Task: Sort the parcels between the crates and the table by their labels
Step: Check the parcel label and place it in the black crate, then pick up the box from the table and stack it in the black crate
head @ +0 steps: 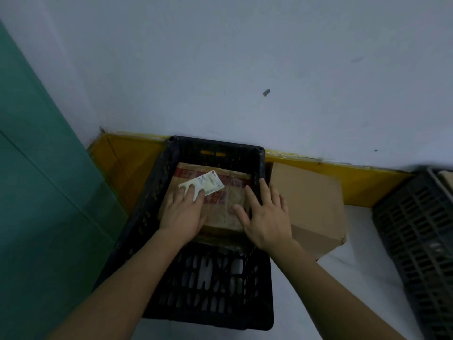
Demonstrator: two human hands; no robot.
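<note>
At frame centre, a brown cardboard parcel (220,204) with red tape and a white label (206,184) lies in a black crate (152,192). The left hand (182,212) and right hand (266,217) rest flat on it, fingers straight.

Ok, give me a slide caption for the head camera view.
Both hands, left and right, rest flat on a labelled brown cardboard parcel inside a black plastic crate.

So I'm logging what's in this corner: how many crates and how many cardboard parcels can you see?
Crates: 2, the black crate under the hands and a grey crate at the right edge.
Cardboard parcels: 2, the labelled parcel inside the black crate and a plain parcel beside it.
Total: 4
</note>
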